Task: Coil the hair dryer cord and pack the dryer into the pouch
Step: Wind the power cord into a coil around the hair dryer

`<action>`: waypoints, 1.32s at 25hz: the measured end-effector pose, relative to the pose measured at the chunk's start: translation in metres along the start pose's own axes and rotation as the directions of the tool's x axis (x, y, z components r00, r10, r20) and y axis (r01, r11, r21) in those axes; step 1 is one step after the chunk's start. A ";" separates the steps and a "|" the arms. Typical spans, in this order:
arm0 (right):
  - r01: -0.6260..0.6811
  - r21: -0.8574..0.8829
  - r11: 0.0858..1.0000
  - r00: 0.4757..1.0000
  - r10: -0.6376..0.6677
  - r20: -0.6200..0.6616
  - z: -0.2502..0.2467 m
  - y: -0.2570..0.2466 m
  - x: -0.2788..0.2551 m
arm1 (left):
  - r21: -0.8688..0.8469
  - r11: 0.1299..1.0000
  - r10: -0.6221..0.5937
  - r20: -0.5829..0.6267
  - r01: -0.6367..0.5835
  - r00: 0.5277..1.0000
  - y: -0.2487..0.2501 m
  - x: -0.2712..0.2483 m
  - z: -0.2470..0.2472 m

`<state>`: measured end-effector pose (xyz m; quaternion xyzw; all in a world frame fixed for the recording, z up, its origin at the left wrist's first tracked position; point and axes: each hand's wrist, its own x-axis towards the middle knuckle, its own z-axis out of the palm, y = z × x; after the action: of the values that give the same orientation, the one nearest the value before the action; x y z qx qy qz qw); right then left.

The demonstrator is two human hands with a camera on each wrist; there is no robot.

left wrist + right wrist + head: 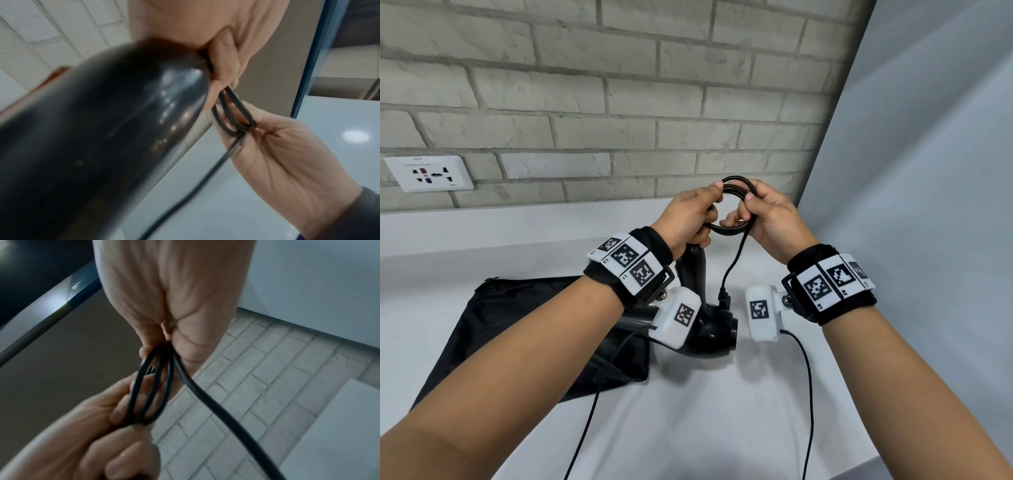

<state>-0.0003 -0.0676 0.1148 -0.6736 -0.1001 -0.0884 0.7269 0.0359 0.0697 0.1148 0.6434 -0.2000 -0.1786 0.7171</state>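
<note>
The black cord [732, 209] is wound into several loops and is held up in the air above the tabletop [705, 411], between the two hands. The left hand [688, 219] has its grip clamped on the left side of the coil, and its lower fingers also curl around the handle of the hair dryer [709, 325], which hangs below with its body just above the tabletop. The right hand [774, 219] pinches the right side of the loops. From there a loose end runs down to the plug [724, 298]. The black pouch [524, 329] lies flat on the tabletop, under the left forearm. A wall socket [428, 173] sits on the brick wall.
</note>
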 end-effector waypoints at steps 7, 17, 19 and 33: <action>-0.007 -0.053 0.999 0.999 0.005 -0.042 0.006 -0.011 0.000 | 0.084 0.994 0.072 -0.021 -0.070 0.997 0.003 0.000 -0.001; 0.060 -0.673 0.737 0.964 -0.218 -0.153 0.013 -0.003 0.003 | 0.092 0.990 0.119 -0.122 -0.108 0.985 0.001 0.004 -0.002; 0.083 -0.748 0.658 0.942 -0.296 -0.155 0.013 0.003 0.004 | 0.071 0.991 0.126 -0.130 -0.117 0.983 0.000 0.005 -0.001; -0.029 -0.471 0.882 0.994 -0.023 -0.104 -0.011 0.037 -0.017 | 0.059 0.995 0.090 -0.185 -0.081 0.979 -0.011 0.007 -0.002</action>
<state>-0.0063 -0.0755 0.0736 -0.8245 -0.0357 -0.1451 0.5458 0.0431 0.0665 0.1045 0.6661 -0.1635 -0.0811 0.7232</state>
